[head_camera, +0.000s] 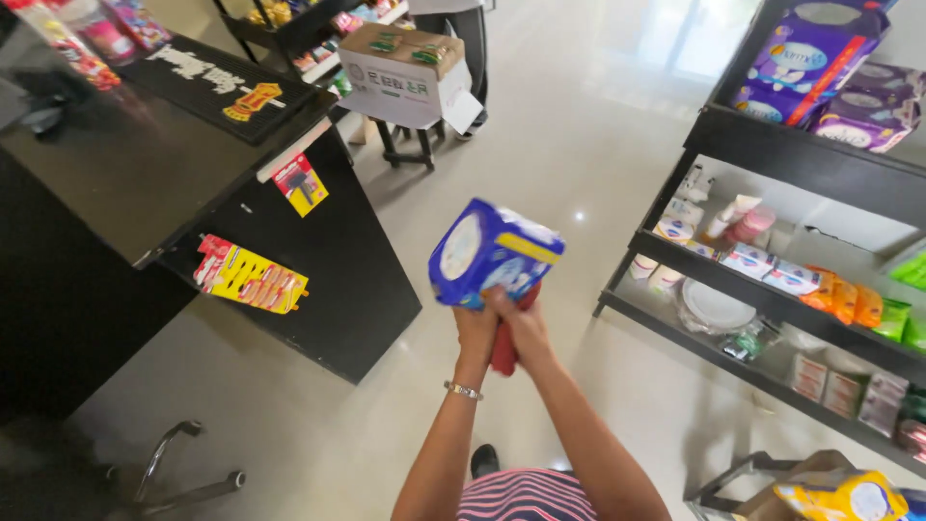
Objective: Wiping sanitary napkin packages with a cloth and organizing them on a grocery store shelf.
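A blue and white soft package [492,253] with a yellow stripe is held up in front of me, above the shiny floor. My left hand [476,328] grips its lower edge from the left. My right hand [523,323] is pressed against the left hand and is closed around a red handled tool [503,352] whose upper end is hidden behind the package. A thin bracelet sits on my left wrist.
A black counter [145,164] with hanging snack strips stands at the left. Dark shelves [772,280] with packets, tubes and plates fill the right. A cardboard box [405,72] rests on a stool ahead, with a person's legs behind it. A chair base lies at bottom left.
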